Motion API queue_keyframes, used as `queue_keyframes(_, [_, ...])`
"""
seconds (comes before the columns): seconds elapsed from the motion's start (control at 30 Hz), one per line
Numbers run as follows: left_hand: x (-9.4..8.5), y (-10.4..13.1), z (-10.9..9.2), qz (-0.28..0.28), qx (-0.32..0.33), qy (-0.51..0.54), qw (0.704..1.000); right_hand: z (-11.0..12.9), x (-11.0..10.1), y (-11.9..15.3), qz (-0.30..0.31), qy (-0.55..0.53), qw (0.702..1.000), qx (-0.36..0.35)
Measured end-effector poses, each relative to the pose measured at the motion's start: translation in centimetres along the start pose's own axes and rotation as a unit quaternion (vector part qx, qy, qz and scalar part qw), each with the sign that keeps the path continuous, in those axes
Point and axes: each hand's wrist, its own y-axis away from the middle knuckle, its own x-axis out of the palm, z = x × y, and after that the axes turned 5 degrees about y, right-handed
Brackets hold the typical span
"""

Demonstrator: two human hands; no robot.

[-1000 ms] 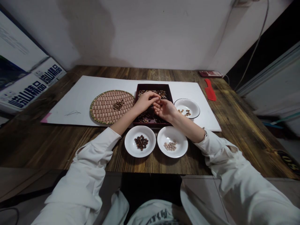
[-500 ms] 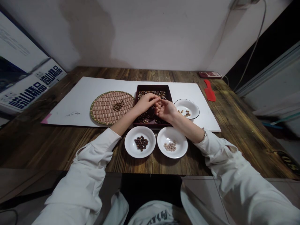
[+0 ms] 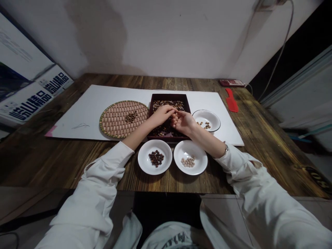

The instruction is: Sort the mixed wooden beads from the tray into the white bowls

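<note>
My left hand (image 3: 164, 114) hovers above a dark red box (image 3: 169, 139) of mixed beads (image 3: 169, 103), its thumb and fingers drawn together. Beside it, my right hand (image 3: 184, 122) is turned palm up with its fingers curled inward. The fingertips of both hands meet over the middle of the box. Whatever lies between them is too small or hidden to make out. Just in front of the box stand two white bowls. Dark brown beads (image 3: 156, 158) lie in the left bowl (image 3: 145, 166), and pale beads (image 3: 188, 161) in the right bowl (image 3: 201, 166).
Left of the box lies a round woven tray (image 3: 111, 121) with a small pile of greenish-brown beads (image 3: 131, 117). A third white bowl (image 3: 211, 117), at right, holds several yellowish-brown beads. Beyond are a red scraper (image 3: 231, 102) and a phone (image 3: 232, 83). A white board (image 3: 77, 103) covers part of the wooden table.
My left hand has lowered very slightly, and the right hand's fingers have shifted a little. The bowls, tray and box stay where they were.
</note>
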Motion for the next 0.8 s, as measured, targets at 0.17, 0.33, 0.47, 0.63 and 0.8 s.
queue_keyframes(0.17, [0.0, 0.01, 0.09, 0.001, 0.007, -0.011, 1.0, -0.07, 0.0, 0.01, 0.001, 0.004, 1.0, -0.003])
queue_keyframes(0.33, [0.1, -0.05, 0.07, -0.003, 0.007, -0.021, 1.0, -0.09, 0.08, 0.16, 0.005, 0.017, 1.0, 0.002])
queue_keyframes(0.47, [0.13, -0.03, 0.19, -0.002, 0.012, -0.024, 1.0, -0.06, 0.11, 0.17, 0.001, 0.017, 1.0, 0.0])
queue_keyframes(0.63, [0.06, 0.09, 0.27, -0.001, 0.02, -0.017, 1.0, -0.05, 0.22, 0.2, 0.004, 0.025, 1.0, 0.002])
queue_keyframes(0.8, [0.05, 0.14, -0.01, -0.004, 0.008, -0.004, 1.0, -0.11, 0.28, 0.26, -0.008, 0.038, 0.999, 0.0])
